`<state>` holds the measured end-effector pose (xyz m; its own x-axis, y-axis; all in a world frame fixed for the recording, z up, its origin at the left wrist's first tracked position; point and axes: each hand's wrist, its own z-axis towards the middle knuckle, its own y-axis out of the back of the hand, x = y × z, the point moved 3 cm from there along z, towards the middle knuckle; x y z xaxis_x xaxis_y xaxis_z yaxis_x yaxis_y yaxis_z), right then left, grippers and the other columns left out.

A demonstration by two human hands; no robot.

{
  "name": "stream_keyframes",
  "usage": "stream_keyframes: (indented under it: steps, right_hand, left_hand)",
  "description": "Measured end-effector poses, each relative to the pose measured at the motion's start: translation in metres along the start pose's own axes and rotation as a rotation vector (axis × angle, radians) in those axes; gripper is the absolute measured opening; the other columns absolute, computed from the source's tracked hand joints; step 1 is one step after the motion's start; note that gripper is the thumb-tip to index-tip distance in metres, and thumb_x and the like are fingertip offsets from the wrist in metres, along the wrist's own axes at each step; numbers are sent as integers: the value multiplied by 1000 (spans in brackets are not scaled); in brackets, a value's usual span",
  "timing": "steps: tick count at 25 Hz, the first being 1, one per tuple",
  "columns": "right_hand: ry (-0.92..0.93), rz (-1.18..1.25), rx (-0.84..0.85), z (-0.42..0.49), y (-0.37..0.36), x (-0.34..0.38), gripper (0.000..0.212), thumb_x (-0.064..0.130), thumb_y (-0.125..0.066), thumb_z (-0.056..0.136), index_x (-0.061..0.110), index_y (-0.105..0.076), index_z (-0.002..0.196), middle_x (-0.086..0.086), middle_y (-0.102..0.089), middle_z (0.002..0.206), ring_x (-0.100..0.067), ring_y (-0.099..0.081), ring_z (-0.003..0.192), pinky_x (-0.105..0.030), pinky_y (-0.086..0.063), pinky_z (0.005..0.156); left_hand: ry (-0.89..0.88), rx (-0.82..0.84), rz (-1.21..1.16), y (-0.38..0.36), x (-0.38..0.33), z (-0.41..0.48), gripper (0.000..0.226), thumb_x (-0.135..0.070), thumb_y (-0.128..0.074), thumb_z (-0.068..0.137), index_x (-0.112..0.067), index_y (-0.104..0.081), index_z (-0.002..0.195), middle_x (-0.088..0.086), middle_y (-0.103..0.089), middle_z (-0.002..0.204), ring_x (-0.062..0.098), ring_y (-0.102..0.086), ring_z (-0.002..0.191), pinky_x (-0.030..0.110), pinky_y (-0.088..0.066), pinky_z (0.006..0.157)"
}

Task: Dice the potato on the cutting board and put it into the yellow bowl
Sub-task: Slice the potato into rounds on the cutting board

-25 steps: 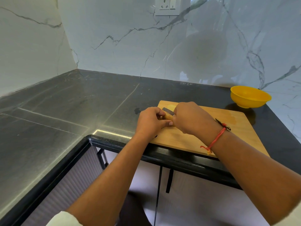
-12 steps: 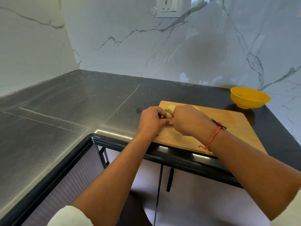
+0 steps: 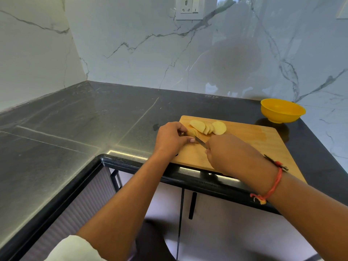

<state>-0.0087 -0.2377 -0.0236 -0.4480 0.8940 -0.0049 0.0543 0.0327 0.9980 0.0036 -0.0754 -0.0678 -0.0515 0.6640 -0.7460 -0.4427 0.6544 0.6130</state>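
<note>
A wooden cutting board (image 3: 248, 140) lies on the dark counter near its front edge. Several pale potato slices (image 3: 208, 127) lean against each other at the board's far left corner. My left hand (image 3: 172, 138) grips the uncut end of the potato (image 3: 191, 133), mostly hidden under its fingers. My right hand (image 3: 228, 151) holds a small knife (image 3: 200, 141), whose blade points at the potato right beside my left fingertips. The yellow bowl (image 3: 282, 110) stands beyond the board's far right corner, and I see nothing inside it.
The dark stone counter (image 3: 75, 132) runs left around a corner, with marble walls behind. A wall socket (image 3: 189, 7) sits high on the back wall. The counter's black front edge (image 3: 188, 178) lies under my wrists, with cabinet doors below.
My right hand has drawn back toward me and to the right, uncovering the fan of cut slices and the knife blade. My left hand stays on the potato.
</note>
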Motion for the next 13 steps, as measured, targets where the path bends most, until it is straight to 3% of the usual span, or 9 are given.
stream_keyframes:
  steps: [6, 9, 13]
  right_hand:
    - [-22, -44, 108, -14, -9, -14, 29, 31, -67, 90, 26, -61, 118, 1, -57, 95, -19, -59, 96, -39, -55, 88]
    - [63, -94, 19, -30, -5, -20, 24, 26, -60, 95, 31, -58, 118, 4, -49, 88, -17, -57, 94, -37, -54, 87]
    - [86, -6, -202, -47, 9, -20, 19, 32, -47, 98, 34, -60, 112, 6, -57, 90, -12, -57, 83, -33, -54, 78]
  left_hand:
    - [6, 8, -3, 1, -1, -2, 38, -37, -86, 70, -22, -70, 100, -6, -69, 97, 9, -62, 93, 27, -52, 85]
    - [5, 16, 0, 2, -1, -2, 40, -38, -86, 69, -22, -70, 102, -7, -68, 98, 8, -62, 94, 25, -52, 83]
    - [8, 20, -20, 2, 2, -2, 43, -40, -87, 67, -24, -69, 102, -11, -67, 97, 5, -61, 93, 15, -47, 71]
